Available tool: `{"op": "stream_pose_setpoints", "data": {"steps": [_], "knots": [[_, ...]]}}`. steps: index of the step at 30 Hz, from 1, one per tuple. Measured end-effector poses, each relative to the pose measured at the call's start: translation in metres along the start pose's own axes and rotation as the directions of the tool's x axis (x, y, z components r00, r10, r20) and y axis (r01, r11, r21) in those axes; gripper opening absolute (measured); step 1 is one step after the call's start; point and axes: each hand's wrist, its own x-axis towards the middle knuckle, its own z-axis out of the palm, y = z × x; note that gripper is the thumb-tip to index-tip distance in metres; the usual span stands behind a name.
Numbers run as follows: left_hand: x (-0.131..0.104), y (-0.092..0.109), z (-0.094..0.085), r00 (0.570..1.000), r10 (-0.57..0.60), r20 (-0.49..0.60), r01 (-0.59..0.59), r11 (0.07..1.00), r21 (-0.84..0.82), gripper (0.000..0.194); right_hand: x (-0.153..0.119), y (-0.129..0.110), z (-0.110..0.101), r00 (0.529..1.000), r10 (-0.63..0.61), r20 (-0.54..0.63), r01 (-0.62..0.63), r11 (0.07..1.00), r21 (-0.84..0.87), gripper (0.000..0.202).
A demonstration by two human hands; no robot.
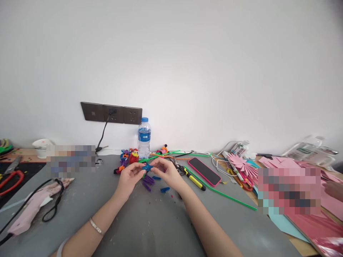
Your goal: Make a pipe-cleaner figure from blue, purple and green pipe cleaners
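Observation:
Between my two hands, above the grey mat [134, 228], is a small blue fuzzy piece [147, 167] that looks like bent pipe cleaner. My left hand [131, 177] pinches its left end with thumb and fingertips. At its right end, my right hand [166, 171] pinches it as well. Just below the hands lie purple pipe cleaner pieces [148, 181] and a loose blue pipe cleaner piece [165, 190]. Behind my left hand sit small colourful figures, one of them a red figure [133, 156] with a yellow face.
A water bottle [144, 139] stands by the wall. Right of my hands are yellow-handled pliers [195, 179], a phone [204, 171] and a long green pipe cleaner [230, 194]. A pink glue gun [34, 208] with its cord lies left. Pink paper [284, 163] and another person's hand [333, 189] are far right.

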Motion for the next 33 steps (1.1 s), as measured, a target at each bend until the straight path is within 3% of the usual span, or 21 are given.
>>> {"op": "stream_pose_setpoints", "data": {"steps": [5,11,17,23,33], "knots": [[-0.001,-0.003,0.002,1.000,-0.004,-0.018,0.004,1.000,-0.023,0.030,0.000,0.005,0.001,0.999,0.041,0.004,-0.041,0.994,0.099,0.022],[-0.002,-0.006,0.003,1.000,0.012,-0.025,-0.012,1.000,-0.021,0.029,-0.001,-0.002,-0.004,1.000,0.001,0.025,-0.002,0.998,0.057,0.031],[-0.003,-0.004,0.005,1.000,0.022,-0.006,-0.022,0.998,-0.052,0.027,0.001,0.002,0.002,0.999,-0.027,-0.026,0.031,0.985,0.169,0.027],[-0.004,-0.004,0.005,0.999,0.011,0.041,-0.008,0.996,-0.087,0.027,0.003,0.007,0.005,0.997,0.050,-0.063,-0.032,0.962,0.270,0.029],[-0.006,0.004,0.007,0.998,-0.056,0.012,0.057,0.987,-0.152,0.033,0.002,0.007,0.001,0.997,0.040,-0.066,-0.021,0.964,0.265,0.030]]}}
